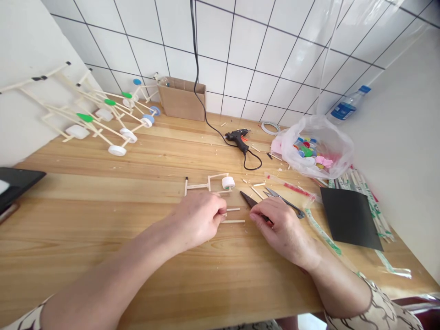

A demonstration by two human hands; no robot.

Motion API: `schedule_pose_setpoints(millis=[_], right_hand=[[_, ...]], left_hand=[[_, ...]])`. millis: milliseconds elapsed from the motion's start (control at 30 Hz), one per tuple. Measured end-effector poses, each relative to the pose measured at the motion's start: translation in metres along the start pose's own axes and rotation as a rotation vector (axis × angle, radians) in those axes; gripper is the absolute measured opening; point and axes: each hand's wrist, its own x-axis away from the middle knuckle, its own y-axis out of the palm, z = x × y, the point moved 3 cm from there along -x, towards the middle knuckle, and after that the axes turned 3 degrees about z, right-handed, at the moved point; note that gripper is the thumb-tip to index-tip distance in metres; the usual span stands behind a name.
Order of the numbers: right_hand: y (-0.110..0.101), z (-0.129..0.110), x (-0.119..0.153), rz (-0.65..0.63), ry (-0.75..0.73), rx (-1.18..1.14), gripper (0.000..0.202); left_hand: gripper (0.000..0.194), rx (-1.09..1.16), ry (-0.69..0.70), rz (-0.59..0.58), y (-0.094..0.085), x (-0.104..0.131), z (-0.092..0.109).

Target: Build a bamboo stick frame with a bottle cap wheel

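My left hand (199, 219) is closed in a pinch on a small wooden stick frame; its two pale sticks (234, 222) stick out to the right, and the rest is hidden under my fingers. My right hand (283, 229) curls around a dark pointed tool (248, 200), whose tip points up and left and whose handle is mostly covered. Just beyond my left hand lies a stick model (209, 183) with a white wheel (228, 182) and a black end cap. Scissors (285, 201) rest behind my right hand.
Several stick models with bottle-cap wheels (128, 135) stand at the left by a cardboard box (182, 98). A black glue gun (238, 139) lies mid-table. Right are a plastic bag (338, 149) of caps, a tape roll (270, 128), a black sheet (350, 217) and a bottle (347, 107).
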Motion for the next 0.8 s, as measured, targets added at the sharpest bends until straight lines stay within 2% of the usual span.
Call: schedule_pose_setpoints(millis=[133,333,800], right_hand=[[0.001,0.000,0.000,-0.018,0.006,0.017,0.016],[0.000,0.001,0.000,-0.019,-0.001,0.029,0.016],[0.000,0.002,0.000,-0.030,-0.004,0.064,0.017]], left_hand=[[0.019,-0.064,0.021,0.011,0.006,0.000,-0.004],[0.017,-0.038,0.010,-0.004,0.003,-0.003,-0.007],[0.020,-0.207,0.012,0.035,0.006,-0.007,-0.011]])
